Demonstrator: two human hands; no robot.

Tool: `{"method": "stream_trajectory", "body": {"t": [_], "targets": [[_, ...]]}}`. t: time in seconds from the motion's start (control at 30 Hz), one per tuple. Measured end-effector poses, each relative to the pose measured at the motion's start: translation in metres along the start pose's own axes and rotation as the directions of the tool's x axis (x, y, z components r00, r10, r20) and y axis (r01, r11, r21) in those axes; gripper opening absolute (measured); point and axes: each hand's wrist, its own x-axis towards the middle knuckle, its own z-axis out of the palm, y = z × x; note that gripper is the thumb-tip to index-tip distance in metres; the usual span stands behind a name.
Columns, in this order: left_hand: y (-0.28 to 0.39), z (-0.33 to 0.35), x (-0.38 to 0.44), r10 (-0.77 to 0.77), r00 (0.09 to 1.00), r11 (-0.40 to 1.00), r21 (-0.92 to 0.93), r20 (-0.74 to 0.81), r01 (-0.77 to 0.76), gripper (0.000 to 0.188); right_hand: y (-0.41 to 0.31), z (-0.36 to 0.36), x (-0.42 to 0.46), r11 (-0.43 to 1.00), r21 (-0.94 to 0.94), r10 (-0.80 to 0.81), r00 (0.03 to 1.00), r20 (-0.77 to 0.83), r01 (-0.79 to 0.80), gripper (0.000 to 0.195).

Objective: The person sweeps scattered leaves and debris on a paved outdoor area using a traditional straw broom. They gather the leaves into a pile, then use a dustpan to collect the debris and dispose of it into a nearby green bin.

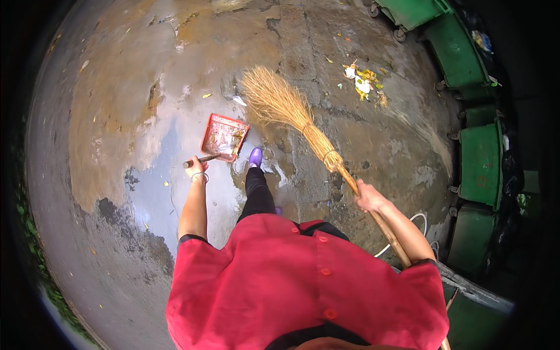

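Observation:
My left hand (197, 167) grips the dark handle of a red dustpan (218, 135), whose worn tray holds some litter and leaves. A twig broom (284, 98) with a long wooden handle is in my right hand (370, 196). Its bristles spread out ahead of me, and the upper handle runs back under my right arm. Just left of the bristle tips lies a white scrap (239, 101) on the wet ground. Farther off to the right is a small heap of white paper and yellow leaves (363, 83).
Green wheeled bins (481, 164) line the right side, with black plastic bags behind them. A white hose (420, 216) curls near my right elbow. Puddles (153, 192) cover part of the concrete. Greenery (37, 245) borders the far left.

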Motion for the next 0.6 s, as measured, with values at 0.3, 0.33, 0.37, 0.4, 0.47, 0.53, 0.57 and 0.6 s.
{"method": "stream_trajectory", "body": {"t": [0.3,0.33,0.37,0.4,0.47,0.53,0.57,0.6], "targets": [[0.022,0.111,0.093,-0.005,0.998,0.968,0.25,-0.069,0.023,0.021,-0.056,-0.035,0.131,0.883,-0.432,-0.125,0.979,0.162,0.184,0.029],[0.026,0.114,0.098,-0.007,0.996,0.96,0.279,-0.091,0.033,0.022,-0.067,-0.06,0.117,0.896,-0.417,-0.054,0.968,0.243,0.155,0.03],[0.031,0.12,0.104,-0.008,0.995,0.951,0.307,-0.103,0.04,0.022,-0.064,-0.075,0.099,0.915,-0.379,-0.028,0.959,0.283,0.139,0.03],[0.023,0.118,0.117,0.078,0.997,0.974,0.215,0.004,-0.077,0.025,-0.062,-0.085,0.082,0.935,-0.336,-0.003,0.95,0.312,0.113,0.031],[0.008,0.114,0.141,0.149,0.983,0.948,0.3,-0.11,-0.11,0.027,-0.069,-0.102,0.055,0.963,-0.262,0.025,0.951,0.309,0.059,0.032],[0.031,0.121,0.113,0.042,0.996,0.916,0.401,-0.075,-0.008,0.025,-0.076,-0.119,0.04,0.98,-0.196,0.018,0.974,0.227,0.027,0.033],[0.02,0.117,0.122,0.025,0.999,0.975,0.22,-0.033,-0.017,0.022,-0.07,-0.117,0.039,0.989,-0.149,0.02,0.986,0.168,0.005,0.033],[0.018,0.123,0.121,0.021,0.999,0.99,0.138,-0.029,-0.017,0.021,-0.06,-0.115,0.044,0.994,-0.106,0.023,0.994,0.107,-0.012,0.032]]}}
